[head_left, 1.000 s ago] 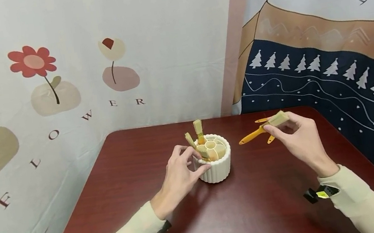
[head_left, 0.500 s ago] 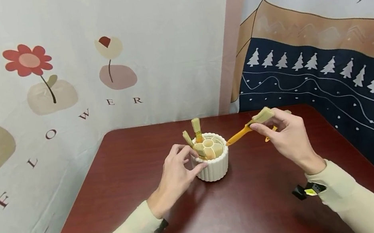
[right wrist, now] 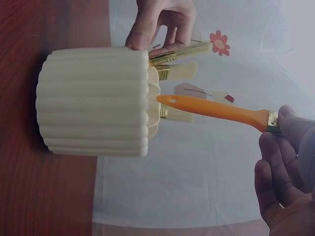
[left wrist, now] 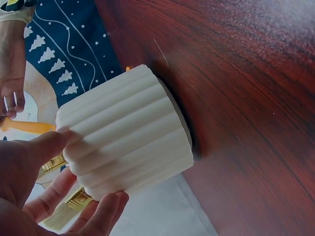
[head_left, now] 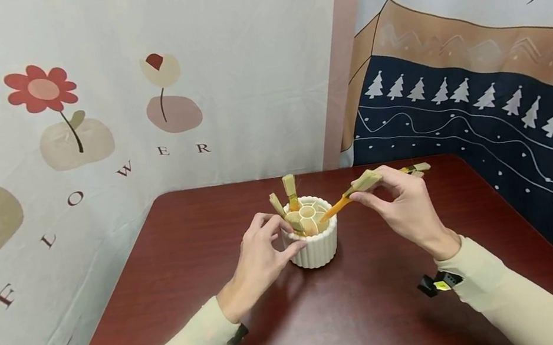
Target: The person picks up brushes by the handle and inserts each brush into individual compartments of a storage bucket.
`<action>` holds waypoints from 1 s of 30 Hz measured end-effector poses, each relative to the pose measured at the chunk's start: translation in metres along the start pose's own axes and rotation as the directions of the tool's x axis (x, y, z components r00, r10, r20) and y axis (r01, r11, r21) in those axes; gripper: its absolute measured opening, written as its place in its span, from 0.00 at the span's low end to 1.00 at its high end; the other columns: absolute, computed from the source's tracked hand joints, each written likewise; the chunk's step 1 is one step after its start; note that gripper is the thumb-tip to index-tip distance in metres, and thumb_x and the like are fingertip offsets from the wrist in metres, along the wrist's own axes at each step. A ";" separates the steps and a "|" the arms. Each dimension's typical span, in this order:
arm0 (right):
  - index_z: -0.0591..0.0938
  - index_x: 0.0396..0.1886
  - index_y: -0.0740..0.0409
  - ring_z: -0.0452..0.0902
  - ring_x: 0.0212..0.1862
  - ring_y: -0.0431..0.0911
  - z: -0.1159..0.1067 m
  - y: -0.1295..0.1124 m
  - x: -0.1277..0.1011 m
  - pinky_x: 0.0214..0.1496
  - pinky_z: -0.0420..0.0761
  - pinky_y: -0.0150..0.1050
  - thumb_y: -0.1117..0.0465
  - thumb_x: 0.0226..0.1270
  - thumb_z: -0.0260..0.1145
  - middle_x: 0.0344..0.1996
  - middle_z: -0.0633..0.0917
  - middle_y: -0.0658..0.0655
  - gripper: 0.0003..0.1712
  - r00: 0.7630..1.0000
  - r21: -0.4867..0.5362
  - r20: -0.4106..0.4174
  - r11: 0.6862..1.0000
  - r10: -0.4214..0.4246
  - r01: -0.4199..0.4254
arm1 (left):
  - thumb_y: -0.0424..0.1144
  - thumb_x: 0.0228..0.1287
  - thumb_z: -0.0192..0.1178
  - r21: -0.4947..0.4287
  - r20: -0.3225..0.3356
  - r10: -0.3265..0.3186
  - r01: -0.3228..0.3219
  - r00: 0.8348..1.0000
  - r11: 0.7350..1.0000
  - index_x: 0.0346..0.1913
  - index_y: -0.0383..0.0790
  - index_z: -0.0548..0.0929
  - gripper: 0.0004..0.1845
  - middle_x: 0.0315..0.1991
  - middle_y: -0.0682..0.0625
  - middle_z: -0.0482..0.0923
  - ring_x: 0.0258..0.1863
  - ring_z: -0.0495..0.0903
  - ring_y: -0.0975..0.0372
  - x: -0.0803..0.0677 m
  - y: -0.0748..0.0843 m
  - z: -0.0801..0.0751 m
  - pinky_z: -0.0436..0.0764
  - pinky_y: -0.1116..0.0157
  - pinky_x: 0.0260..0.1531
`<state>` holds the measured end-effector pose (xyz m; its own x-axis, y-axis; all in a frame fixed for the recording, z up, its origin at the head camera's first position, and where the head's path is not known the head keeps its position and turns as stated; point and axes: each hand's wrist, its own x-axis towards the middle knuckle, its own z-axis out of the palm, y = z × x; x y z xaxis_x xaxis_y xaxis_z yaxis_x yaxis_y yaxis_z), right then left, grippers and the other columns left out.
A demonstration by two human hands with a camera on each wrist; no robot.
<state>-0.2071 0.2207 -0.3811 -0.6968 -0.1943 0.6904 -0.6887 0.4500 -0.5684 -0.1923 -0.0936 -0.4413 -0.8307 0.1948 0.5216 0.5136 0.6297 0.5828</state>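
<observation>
A white ribbed brush holder [head_left: 315, 251] with petal-shaped compartments stands upright on the table. My left hand [head_left: 259, 255] holds its left side, thumb at the near rim and fingers around the side. In the holder stand several paintbrushes, bristles up; a rear paintbrush [head_left: 290, 185] and a left paintbrush [head_left: 276, 203] show clearly. My right hand [head_left: 406, 208] pinches another paintbrush near the metal band and bristles. Its orange handle [right wrist: 211, 107] slants down to the left. In the right wrist view the handle's holed end is at the holder's opening; whether it touches a divider I cannot tell.
Behind my right hand, bristles of further brushes [head_left: 417, 167] show on the dark red table [head_left: 372, 313]; the hand hides the rest. Printed cloth [head_left: 252, 80] hangs along the table's far and right sides.
My right hand has moved left with the paintbrush, bringing the handle end from beside the holder to over its opening. The left hand has stayed on the holder.
</observation>
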 end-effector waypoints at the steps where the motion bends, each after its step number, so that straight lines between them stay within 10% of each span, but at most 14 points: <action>1: 0.94 0.54 0.57 0.91 0.51 0.29 0.001 0.000 0.000 0.62 0.89 0.22 0.74 0.63 0.87 0.48 0.97 0.54 0.21 1.000 0.003 0.005 1.000 -0.006 0.006 | 0.41 0.58 0.93 -0.001 0.002 -0.002 0.002 1.000 1.000 0.44 0.42 0.90 0.20 0.50 0.42 0.84 0.46 0.96 0.45 0.000 0.000 0.000 0.97 0.50 0.53; 30: 0.93 0.53 0.51 0.94 0.54 0.44 0.020 0.011 0.002 0.70 0.84 0.21 0.71 0.63 0.88 0.51 0.97 0.52 0.21 0.981 -0.007 0.136 0.990 -0.142 0.144 | 0.39 0.59 0.92 -0.020 -0.006 0.000 0.000 1.000 1.000 0.44 0.41 0.90 0.19 0.48 0.41 0.84 0.48 0.96 0.45 0.001 0.000 0.001 0.97 0.51 0.54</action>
<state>-0.2202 0.2076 -0.3952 -0.6129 -0.3727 0.6967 -0.7805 0.4231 -0.4602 -0.1929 -0.0924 -0.4413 -0.8294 0.1906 0.5252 0.5179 0.6147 0.5949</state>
